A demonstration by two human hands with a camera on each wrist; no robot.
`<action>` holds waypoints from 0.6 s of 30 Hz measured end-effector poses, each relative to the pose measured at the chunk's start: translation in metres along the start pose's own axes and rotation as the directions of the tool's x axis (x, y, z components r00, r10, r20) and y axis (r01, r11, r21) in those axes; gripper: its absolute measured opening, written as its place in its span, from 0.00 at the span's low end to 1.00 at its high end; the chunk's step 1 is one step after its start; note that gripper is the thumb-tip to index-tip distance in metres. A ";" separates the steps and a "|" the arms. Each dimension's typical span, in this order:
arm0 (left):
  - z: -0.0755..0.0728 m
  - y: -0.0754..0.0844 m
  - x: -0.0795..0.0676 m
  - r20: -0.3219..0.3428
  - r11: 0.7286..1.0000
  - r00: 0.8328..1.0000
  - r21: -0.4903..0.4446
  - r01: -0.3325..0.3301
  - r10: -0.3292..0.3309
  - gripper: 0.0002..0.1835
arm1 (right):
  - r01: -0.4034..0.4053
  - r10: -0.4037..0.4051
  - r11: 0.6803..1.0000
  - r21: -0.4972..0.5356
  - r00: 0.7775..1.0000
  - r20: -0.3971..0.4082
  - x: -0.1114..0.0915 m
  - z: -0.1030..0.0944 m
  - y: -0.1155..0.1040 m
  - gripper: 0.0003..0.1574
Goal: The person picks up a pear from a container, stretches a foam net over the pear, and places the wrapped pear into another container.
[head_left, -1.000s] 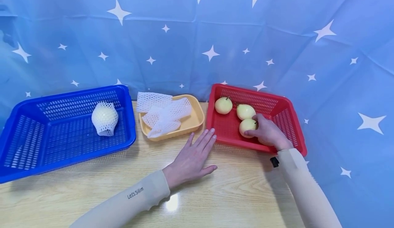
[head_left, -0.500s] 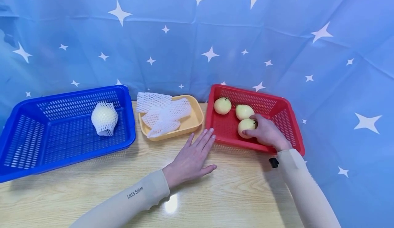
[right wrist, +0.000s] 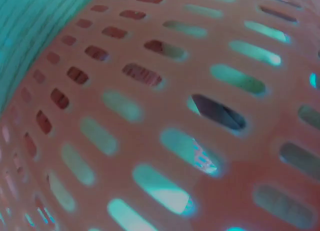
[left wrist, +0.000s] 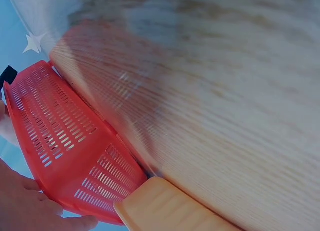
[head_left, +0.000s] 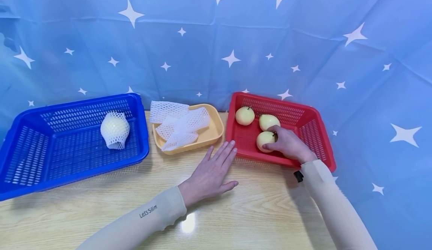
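In the head view my right hand (head_left: 288, 144) reaches into the red basket (head_left: 231, 130) and grips a pale yellow-green pear (head_left: 265, 142) between thumb and fingers. Behind it in the same basket lie a second pear (head_left: 269, 122) and a third pear (head_left: 245, 116). My left hand (head_left: 209, 178) is flat with fingers straight, its fingertips right at the red basket's near left corner. The left wrist view shows the left hand's fingers (left wrist: 45, 201) beside the red basket's slotted wall (left wrist: 55, 116). Slotted basket wall (right wrist: 200, 141) fills the right wrist view, hiding the right hand.
A yellow tray (head_left: 216, 124) with several white foam net sleeves (head_left: 180, 124) stands between the baskets. On the left is a blue basket (head_left: 84, 167) holding a net-wrapped pear (head_left: 115, 129). A blue star-patterned cloth (head_left: 202, 36) hangs behind the wooden table (head_left: 253, 212).
My right hand and the gripped pear have shifted slightly left within the red basket. The left hand and the other things have stayed in place.
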State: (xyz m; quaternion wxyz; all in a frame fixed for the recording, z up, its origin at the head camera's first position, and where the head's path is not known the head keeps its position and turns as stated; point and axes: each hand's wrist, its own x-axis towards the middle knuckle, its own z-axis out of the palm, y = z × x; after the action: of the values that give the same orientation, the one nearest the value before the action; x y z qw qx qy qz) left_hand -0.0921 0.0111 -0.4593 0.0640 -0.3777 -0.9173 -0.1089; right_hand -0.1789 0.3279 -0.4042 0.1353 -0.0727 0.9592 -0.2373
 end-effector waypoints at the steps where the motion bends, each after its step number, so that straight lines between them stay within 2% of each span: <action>1: 0.000 0.000 0.000 -0.002 1.000 1.000 -0.006 0.001 -0.001 0.55 | 0.005 -0.005 1.000 0.002 1.000 0.005 0.000 0.000 0.000 0.49; 6: 0.000 0.000 0.000 0.000 1.000 1.000 -0.015 0.003 -0.003 0.55 | 0.004 -0.004 1.000 0.018 0.999 0.039 0.003 0.001 0.002 0.51; 12: -0.001 -0.001 0.000 0.007 1.000 1.000 -0.015 0.006 -0.006 0.55 | -0.044 0.042 0.999 0.030 0.997 0.065 0.005 0.003 -0.001 0.56; 18: 0.000 -0.001 0.000 -0.003 1.000 1.000 -0.008 0.005 -0.005 0.54 | -0.037 0.037 0.999 0.038 0.999 0.013 0.003 0.001 -0.005 0.54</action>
State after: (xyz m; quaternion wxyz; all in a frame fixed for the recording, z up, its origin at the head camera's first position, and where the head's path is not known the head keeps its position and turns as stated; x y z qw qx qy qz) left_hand -0.0925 0.0109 -0.4598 0.0636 -0.3752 -0.9178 -0.1131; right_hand -0.1810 0.3229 -0.4033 0.1467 -0.0537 0.9549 -0.2524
